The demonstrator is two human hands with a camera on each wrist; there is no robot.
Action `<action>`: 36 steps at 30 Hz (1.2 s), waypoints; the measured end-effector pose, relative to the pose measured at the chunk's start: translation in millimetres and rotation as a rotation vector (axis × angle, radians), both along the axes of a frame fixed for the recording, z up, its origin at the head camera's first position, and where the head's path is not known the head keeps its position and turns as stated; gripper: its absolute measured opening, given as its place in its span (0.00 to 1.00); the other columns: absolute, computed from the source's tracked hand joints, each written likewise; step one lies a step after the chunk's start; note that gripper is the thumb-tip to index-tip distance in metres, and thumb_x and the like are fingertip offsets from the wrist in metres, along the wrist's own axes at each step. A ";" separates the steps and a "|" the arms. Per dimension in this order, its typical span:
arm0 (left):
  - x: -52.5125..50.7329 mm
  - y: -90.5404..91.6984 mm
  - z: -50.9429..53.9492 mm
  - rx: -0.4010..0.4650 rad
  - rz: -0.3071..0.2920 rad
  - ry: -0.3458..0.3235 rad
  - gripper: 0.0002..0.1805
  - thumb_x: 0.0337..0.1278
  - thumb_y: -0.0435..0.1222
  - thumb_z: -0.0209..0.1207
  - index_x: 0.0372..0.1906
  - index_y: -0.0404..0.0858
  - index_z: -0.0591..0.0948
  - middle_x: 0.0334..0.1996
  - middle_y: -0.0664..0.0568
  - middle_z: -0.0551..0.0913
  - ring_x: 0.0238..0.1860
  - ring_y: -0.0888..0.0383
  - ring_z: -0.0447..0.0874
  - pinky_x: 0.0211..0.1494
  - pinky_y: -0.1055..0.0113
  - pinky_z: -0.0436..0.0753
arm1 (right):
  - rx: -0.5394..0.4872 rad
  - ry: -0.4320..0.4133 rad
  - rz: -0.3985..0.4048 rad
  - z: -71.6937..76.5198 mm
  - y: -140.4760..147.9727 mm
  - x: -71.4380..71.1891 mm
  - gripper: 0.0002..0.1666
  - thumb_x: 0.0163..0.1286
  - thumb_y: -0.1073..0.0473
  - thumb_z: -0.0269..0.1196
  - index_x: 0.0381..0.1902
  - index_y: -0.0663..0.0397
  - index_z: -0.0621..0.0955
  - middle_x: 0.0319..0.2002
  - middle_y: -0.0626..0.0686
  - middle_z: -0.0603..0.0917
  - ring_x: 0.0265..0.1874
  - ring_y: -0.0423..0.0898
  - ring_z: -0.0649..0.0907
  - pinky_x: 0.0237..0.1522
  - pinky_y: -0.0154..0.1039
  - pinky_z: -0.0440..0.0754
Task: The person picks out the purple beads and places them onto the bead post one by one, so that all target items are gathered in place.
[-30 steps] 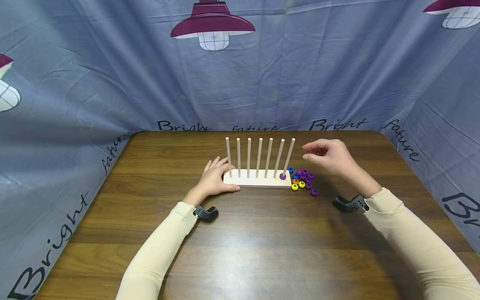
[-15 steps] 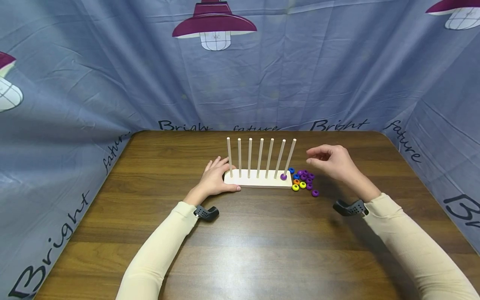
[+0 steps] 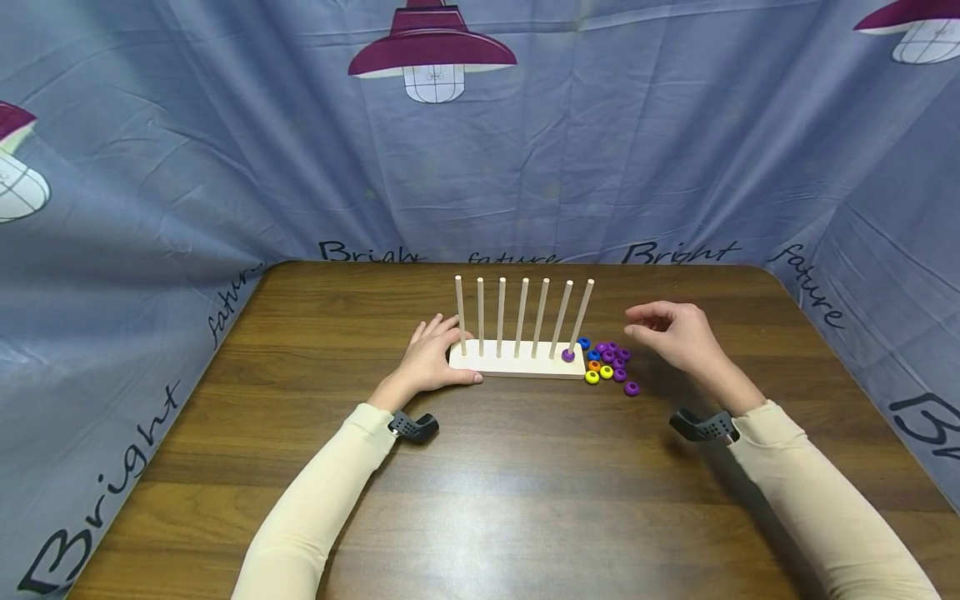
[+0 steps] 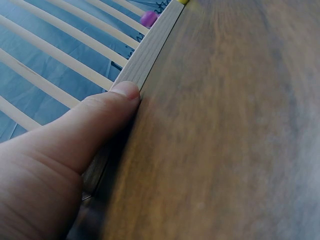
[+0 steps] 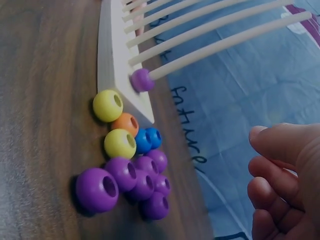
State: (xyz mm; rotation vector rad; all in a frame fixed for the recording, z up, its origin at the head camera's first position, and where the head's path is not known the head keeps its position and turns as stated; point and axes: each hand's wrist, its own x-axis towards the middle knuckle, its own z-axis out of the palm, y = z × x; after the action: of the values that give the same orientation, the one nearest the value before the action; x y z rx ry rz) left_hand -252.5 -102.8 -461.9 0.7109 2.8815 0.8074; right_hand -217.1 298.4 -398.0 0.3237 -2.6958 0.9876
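Left hand [image 3: 429,360] grips the pegged board [image 3: 517,367] at left, likely steadying it; right hand [image 3: 678,335], empty, thumb and fingers apart, hovers near loose beads [image 5: 118,145]

Left sleeve [image 3: 318,487] was cream and long, right sleeve [image 3: 817,487] was the same, black wrist cameras [image 3: 414,427] had small holes

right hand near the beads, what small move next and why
Probably lower the right hand to pinch a loose purple bead: that hand holds nothing, the left hand grips the peg stand, and just one threaded bead sits on the rightmost peg.
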 end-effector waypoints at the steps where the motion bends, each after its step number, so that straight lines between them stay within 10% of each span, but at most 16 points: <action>1: 0.1 0.1 0.0 0.001 0.001 0.000 0.40 0.43 0.59 0.74 0.62 0.47 0.81 0.80 0.43 0.62 0.83 0.38 0.47 0.85 0.40 0.41 | 0.003 0.001 -0.005 -1.8 1.0 0.2 0.14 0.63 0.61 0.73 0.44 0.63 0.88 0.35 0.61 0.90 0.26 0.28 0.76 0.28 0.23 0.74; 36: 0.2 0.6 -0.1 -0.016 0.006 0.007 0.41 0.42 0.60 0.74 0.64 0.48 0.80 0.80 0.44 0.62 0.83 0.39 0.47 0.85 0.41 0.42 | 0.013 -0.088 -0.085 -46.7 7.8 4.6 0.15 0.63 0.60 0.73 0.46 0.62 0.88 0.39 0.62 0.90 0.30 0.33 0.79 0.32 0.24 0.75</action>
State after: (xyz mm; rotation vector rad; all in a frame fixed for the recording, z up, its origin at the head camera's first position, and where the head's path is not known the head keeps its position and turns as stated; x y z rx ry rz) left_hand -252.3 -102.2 -462.0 0.7053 2.8944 0.7832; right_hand -212.5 306.3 -444.7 0.1696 -2.7702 0.9818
